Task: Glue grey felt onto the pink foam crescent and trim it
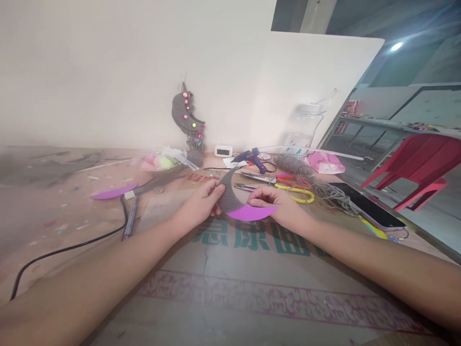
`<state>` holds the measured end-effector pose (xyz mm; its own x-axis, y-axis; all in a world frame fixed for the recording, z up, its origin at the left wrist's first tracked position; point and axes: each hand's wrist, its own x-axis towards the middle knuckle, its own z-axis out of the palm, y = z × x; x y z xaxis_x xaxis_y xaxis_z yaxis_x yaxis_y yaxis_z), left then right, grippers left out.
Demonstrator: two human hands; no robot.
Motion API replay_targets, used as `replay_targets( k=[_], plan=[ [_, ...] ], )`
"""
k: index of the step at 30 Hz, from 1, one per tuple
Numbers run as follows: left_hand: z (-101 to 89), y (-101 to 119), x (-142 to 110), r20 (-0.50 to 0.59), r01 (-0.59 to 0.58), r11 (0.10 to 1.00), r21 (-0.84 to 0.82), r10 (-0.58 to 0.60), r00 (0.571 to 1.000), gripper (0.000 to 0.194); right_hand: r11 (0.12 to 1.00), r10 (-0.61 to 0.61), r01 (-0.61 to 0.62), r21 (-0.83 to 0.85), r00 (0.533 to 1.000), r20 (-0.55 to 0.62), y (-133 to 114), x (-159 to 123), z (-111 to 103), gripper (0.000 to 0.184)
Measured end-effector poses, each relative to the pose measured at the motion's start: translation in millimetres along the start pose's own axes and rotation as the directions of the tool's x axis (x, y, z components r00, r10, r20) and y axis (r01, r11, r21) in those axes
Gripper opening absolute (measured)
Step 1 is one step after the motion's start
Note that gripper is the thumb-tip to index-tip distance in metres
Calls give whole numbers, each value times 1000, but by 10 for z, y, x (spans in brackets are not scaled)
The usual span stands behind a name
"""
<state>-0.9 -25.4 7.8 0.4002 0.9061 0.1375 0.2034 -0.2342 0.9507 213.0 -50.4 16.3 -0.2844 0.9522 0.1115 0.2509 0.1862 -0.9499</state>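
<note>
Grey yarn (230,191) covers much of the crescent (234,205) gripped in the left hand (209,199), its purple end (252,213) yet uncovered (the right hand (268,198) curls there, its hold unclear)

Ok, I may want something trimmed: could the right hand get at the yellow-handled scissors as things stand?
Probably yes: the right hand is beside the yellow-handled scissors, whose handles look mostly uncovered, though it would likely have to leave the crescent.
</note>
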Motion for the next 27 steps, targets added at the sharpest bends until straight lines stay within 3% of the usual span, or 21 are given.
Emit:
replay_targets(
  k=[5, 14, 19, 21, 24, 27],
  plan=[
    [7, -9, -9, 76, -19, 1000, 15, 18, 997, 29, 1000, -27, 28, -15, 999, 35, 35, 9, -17, 27],
    [1, 17, -19, 88, -20, 999, -32, 23, 996, 27, 995, -61, 67, -80, 995, 78, 29, 20, -4, 23],
    [14, 43, -30, 49, -5, 997, -75, 9, 999, 26, 969, -157, 176, -173, 981, 116, 43, -10, 8, 12],
    [18, 39, -26, 18, -13, 997, -82, 14, 1000, 25, 950, -210, 222, -219, 975, 77, 49, -28, 3, 23],
    [11, 7, -3, -90, -26, 994, -109, 16, 996, 25, 963, -191, 180, -199, 981, -34, 35, -49, -17, 45],
    [-5, -40, 27, -182, -48, 989, -142, 21, 983, 24, 976, -178, 161, -150, 978, -109, -2, -63, -39, 34]
  ],
)
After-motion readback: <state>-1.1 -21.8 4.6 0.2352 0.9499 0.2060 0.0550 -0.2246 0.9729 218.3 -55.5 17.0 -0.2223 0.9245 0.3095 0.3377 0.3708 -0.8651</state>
